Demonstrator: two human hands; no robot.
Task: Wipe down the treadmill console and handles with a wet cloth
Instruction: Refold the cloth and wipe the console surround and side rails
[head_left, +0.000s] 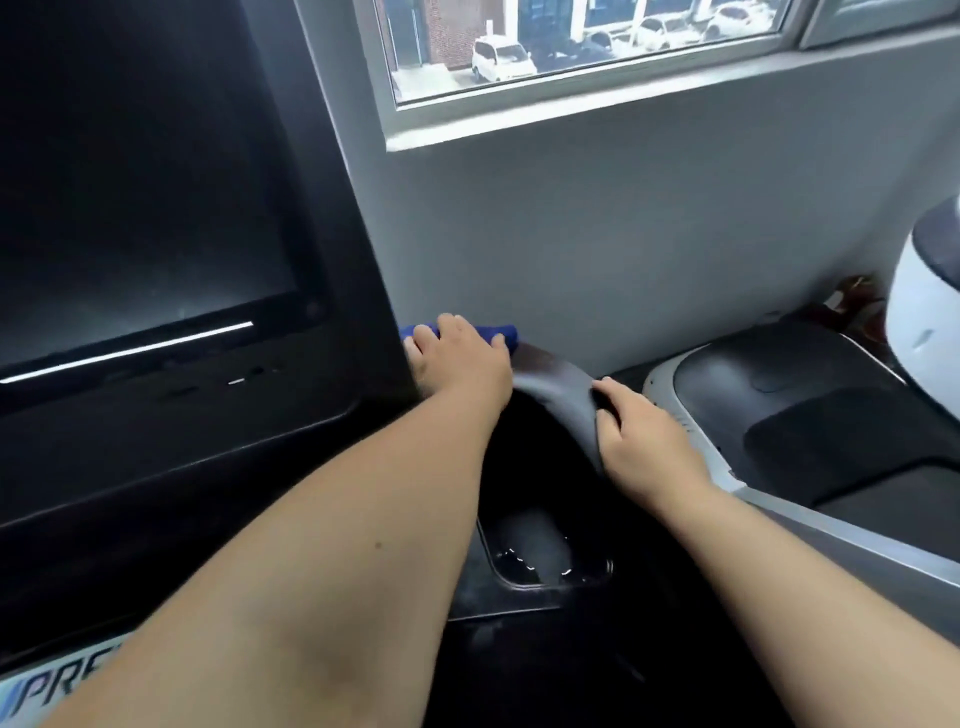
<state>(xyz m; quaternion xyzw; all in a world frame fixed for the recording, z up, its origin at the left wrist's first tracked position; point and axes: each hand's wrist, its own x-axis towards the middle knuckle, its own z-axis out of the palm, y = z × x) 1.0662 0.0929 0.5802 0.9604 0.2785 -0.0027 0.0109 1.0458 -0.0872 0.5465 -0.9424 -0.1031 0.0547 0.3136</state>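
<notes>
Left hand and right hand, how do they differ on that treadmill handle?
The left hand holds a blue cloth against the handle; the right hand grips it bare. The left hand sits farther up, next to the console; the right hand sits lower, nearer the person. Both curl around the same handle.

Bright blue cloth (501, 332) shown against black console (182, 457). Thin white stripe (130, 353) seen across screen (130, 208). Dark grey handle (561, 387) pictured beside pale grey wall (649, 234), white window frame (571, 111). Neighbouring machine (657, 382) edged silver-white around charcoal panels. White car (501, 60), red brick (452, 31) glimpsed outside.
</notes>
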